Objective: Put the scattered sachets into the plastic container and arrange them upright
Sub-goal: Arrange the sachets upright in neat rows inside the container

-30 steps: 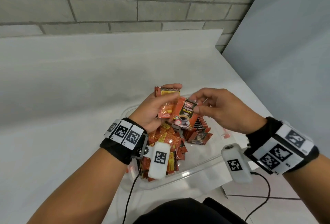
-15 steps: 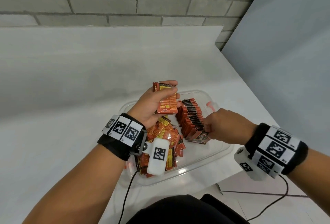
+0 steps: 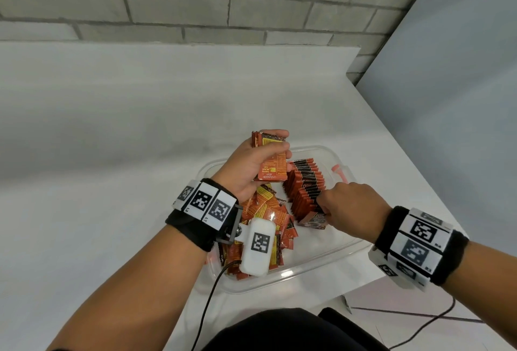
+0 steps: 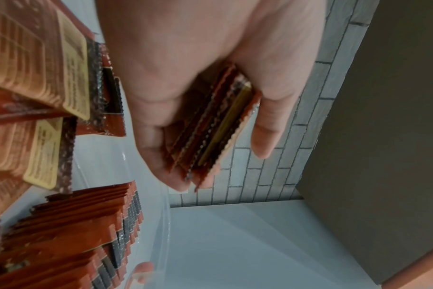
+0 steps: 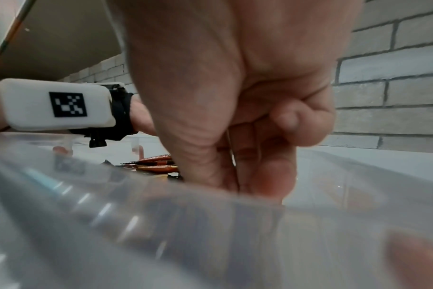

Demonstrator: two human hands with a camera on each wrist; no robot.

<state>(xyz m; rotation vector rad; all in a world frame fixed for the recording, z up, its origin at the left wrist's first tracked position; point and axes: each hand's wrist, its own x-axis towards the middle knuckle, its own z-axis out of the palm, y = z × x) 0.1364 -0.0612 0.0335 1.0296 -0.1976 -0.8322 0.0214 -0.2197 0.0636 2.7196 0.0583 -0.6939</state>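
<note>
While the loose pile of sachets (image 3: 263, 219) waits at the left of the plastic container (image 3: 330, 255), the left hand (image 3: 246, 168) clamps a small stack of sachets (image 3: 272, 160) just above it. Right of that stands the upright row (image 3: 305, 185). The right hand (image 3: 349, 210), fingers curled, pinches the front sachet (image 3: 313, 220) at the row's near end, which sits tilted. To do it well: stand that one straight, press it flush against the row, keep the row from toppling, then feed the next from the stack.
</note>
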